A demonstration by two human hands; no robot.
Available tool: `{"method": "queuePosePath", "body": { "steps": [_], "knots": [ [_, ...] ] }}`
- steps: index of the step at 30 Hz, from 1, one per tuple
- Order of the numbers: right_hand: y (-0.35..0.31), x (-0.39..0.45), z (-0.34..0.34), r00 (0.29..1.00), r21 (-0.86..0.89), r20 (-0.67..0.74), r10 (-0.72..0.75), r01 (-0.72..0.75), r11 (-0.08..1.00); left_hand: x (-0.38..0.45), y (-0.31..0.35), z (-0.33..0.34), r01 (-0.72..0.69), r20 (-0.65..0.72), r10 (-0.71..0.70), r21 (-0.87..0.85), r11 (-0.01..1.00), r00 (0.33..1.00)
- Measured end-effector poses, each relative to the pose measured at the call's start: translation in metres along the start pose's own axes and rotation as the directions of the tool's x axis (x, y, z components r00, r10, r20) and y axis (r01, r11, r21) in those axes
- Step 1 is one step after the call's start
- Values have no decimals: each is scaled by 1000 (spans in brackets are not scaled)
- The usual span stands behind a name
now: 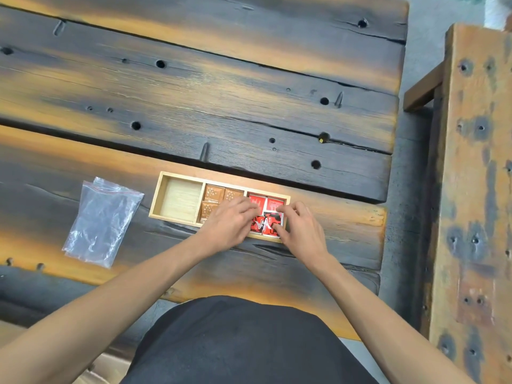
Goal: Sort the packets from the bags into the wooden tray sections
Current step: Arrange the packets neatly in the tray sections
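A light wooden tray (pixel 155 200) with three sections lies on the table in front of me. Its left section is bare, the middle one holds brown packets (pixel 213 193), the right one red packets (pixel 273 203). My left hand (pixel 231 223) lies over the middle section with its fingertips on a red packet with a black and white pattern (pixel 267 224). My right hand (pixel 300 228) pinches the right edge of that same packet, thumb at its near corner and fingers at its far corner. The near brown packets are partly hidden by my left hand.
Clear plastic zip bags (pixel 102 221) lie flat and empty-looking to the left of the tray. The dark plank table (pixel 221 106) stretches away beyond the tray. A wooden bench (pixel 473 189) stands to the right across a gap.
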State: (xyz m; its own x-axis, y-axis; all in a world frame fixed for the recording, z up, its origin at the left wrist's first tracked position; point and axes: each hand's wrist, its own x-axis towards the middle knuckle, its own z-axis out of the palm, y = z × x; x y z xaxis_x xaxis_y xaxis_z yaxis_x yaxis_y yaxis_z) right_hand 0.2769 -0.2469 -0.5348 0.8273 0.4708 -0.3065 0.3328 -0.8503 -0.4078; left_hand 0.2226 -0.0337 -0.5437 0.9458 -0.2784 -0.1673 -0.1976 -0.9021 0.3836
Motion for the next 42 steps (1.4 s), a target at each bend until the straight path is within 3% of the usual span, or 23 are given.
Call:
{"method": "queuePosePath", "body": {
  "steps": [4,13,20,25,29,36,42],
  "knots": [
    [0,-2,7,999,-24,-29,-24,24,999,-17,7,13,-64,106,51,128,990,993],
    [3,-2,17,995,-155,-64,-75,64,986,-14,15,13,-17,194,-25,212,977,981],
    [0,-2,14,983,-123,-116,-145,130,984,-17,15,10,-14,78,-1,193,981,997],
    [-1,-1,30,987,-216,-38,-156,145,966,-15,16,17,32,244,-90,233,972,965],
    [-3,-4,35,989,-274,-48,-142,124,954,-8,23,14,48,288,-122,252,967,950],
    [0,-12,24,989,-147,-107,-103,86,985,-25,18,12,62,130,-87,180,982,988],
    [4,-19,13,989,-100,-74,-131,123,987,-41,11,8,144,82,-162,190,971,983]
  ]
}}
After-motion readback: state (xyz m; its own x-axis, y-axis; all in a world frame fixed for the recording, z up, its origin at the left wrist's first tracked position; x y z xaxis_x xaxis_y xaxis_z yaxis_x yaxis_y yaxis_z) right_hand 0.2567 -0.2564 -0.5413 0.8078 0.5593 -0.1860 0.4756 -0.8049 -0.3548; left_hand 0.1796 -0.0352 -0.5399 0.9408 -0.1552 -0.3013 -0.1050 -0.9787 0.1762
